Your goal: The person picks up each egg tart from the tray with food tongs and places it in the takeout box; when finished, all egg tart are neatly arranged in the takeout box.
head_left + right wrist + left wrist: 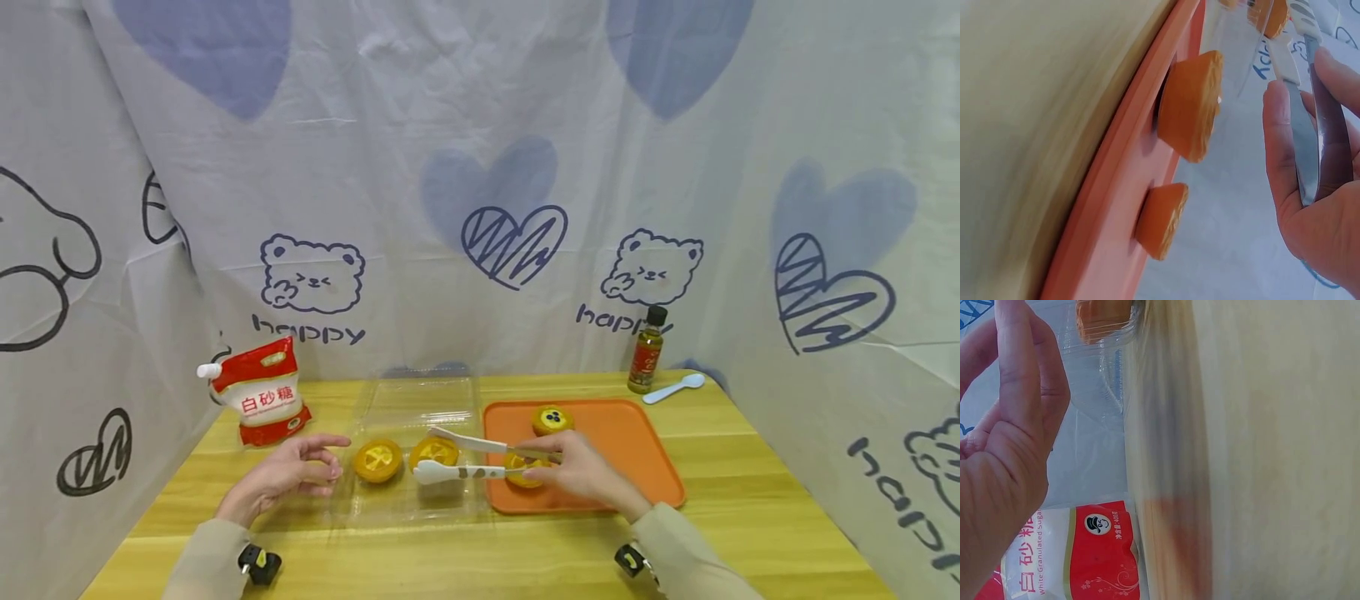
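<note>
While my right hand holds white-tipped metal tongs between thumb and fingers, their tips stand parted about the right-hand round golden tart in a clear plastic box; I cannot tell whether they touch it. A second golden tart sits just left of it. My left hand holds nothing, fingers loosely bent, just left of the box. On the orange rectangular tray at right are a berry-topped tart, far, and a near tart partly hidden by my tongs. A red-and-white plastic sugar bag stands far left; far right are a black-capped glass bottle and a pale blue spoon.
</note>
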`<state>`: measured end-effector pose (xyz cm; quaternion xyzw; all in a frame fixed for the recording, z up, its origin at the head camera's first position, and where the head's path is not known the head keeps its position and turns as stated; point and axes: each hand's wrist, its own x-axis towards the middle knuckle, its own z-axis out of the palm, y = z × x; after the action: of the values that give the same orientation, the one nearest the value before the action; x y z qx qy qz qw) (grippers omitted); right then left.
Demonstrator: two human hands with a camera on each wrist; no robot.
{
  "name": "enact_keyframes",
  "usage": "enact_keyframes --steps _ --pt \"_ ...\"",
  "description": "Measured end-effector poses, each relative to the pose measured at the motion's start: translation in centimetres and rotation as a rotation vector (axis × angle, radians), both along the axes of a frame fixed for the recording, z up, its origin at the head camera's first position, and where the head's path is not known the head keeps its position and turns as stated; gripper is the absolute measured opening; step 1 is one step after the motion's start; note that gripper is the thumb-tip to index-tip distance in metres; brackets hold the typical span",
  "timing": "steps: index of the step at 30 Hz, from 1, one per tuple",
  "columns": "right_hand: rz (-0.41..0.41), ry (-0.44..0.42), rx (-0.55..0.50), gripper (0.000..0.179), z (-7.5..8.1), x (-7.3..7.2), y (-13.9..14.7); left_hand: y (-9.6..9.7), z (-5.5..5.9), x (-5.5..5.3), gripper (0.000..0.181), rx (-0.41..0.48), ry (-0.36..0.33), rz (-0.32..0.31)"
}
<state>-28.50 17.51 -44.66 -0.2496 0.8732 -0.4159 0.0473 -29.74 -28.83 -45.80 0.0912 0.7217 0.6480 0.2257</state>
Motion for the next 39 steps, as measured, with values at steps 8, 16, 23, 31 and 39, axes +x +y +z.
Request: enact_keyframes --steps 8,16,23,31,39 --pt "0.06 -0.051 -0.007 0.033 0.4 0.0 -1.3 0.1 0.1 0.0 0.067 -0.004 0.003 0.004" --pt "0.081 -0.052 0.033 0.036 0.5 -0.2 -2.1 0.0 -0.1 0.0 0.069 0.006 -0.002 0.007" --pt "0.154 0.027 0.082 0.034 0.7 -0.5 -3.0 0.1 -0.1 0.0 0.066 0.004 0.003 0.002" --pt "0.192 0.052 0.123 0.035 0.6 -0.9 -3.9 0.1 -0.1 0.1 0.066 0.003 0.003 -0.001" --pt "0.185 0.023 0.132 0.041 0.6 -1.4 -3.4 0.2 -0.1 0.0 0.066 0.002 0.001 0.002"
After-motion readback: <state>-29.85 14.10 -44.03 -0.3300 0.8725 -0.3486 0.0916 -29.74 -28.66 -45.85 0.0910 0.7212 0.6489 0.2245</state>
